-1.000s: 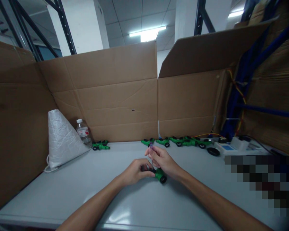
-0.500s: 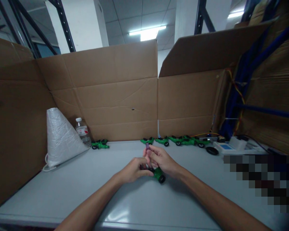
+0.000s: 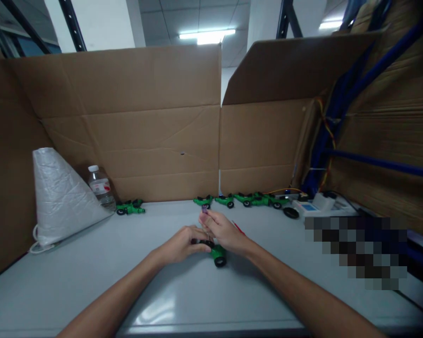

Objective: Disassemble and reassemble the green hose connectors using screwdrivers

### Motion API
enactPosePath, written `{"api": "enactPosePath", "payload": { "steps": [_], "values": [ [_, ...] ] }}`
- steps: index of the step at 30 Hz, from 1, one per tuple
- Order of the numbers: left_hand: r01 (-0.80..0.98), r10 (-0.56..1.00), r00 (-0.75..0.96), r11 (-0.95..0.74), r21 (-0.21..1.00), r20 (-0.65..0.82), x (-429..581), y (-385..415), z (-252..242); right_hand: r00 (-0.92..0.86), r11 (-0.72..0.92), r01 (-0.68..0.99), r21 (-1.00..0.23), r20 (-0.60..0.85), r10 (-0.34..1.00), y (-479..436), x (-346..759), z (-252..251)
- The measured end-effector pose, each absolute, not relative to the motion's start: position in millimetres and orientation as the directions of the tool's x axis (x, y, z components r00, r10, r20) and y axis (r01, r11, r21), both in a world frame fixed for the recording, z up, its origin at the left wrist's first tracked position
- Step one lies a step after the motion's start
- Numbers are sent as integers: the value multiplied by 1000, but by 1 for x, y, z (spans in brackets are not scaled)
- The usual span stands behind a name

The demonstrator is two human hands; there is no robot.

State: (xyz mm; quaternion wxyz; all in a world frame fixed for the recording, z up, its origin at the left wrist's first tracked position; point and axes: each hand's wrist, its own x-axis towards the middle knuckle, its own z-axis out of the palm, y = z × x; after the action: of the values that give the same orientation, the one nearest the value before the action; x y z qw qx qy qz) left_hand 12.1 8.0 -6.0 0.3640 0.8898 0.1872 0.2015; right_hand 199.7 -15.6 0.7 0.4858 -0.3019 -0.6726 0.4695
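Note:
My left hand point(image 3: 179, 244) is closed around a small green toy car point(image 3: 218, 253) with black wheels, low over the middle of the table. One wheel faces me; my fingers cover much of the car's left end. In my right hand point(image 3: 227, 232) is a screwdriver point(image 3: 205, 210), gripped by its purple handle. Its thin shaft points down at the black part of the car, but the tip is too small to make out. Both hands almost touch.
Several green toy cars point(image 3: 246, 201) line the back of the table point(image 3: 169, 291); more green ones point(image 3: 130, 207) stand at left by a bottle point(image 3: 100, 185) and a silvery bag point(image 3: 61, 202). A thin red object point(image 3: 238, 228) lies behind my right wrist. At right is a power strip point(image 3: 324, 206).
The view has turned slightly right, so the surroundings sit further left. Both hands keep their hold on the car and screwdriver. The thin red object now shows beyond my right wrist.

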Motion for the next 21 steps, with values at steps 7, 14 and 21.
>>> {"api": "enactPosePath", "payload": {
  "steps": [7, 14, 21],
  "values": [
    [127, 405, 899, -608, 783, 168, 9, 8, 4, -587, 190, -127, -973, 228, 777, -11, 207, 2],
    [146, 438, 878, -626, 766, 191, 8, 10, 1, -452, 217, -124, -968, 250, 856, -10, 202, 1],
    [221, 541, 823, -587, 779, 174, 6, 12, -6, -239, 335, -146, -931, 361, 901, -12, 200, -1]
  ]
}}
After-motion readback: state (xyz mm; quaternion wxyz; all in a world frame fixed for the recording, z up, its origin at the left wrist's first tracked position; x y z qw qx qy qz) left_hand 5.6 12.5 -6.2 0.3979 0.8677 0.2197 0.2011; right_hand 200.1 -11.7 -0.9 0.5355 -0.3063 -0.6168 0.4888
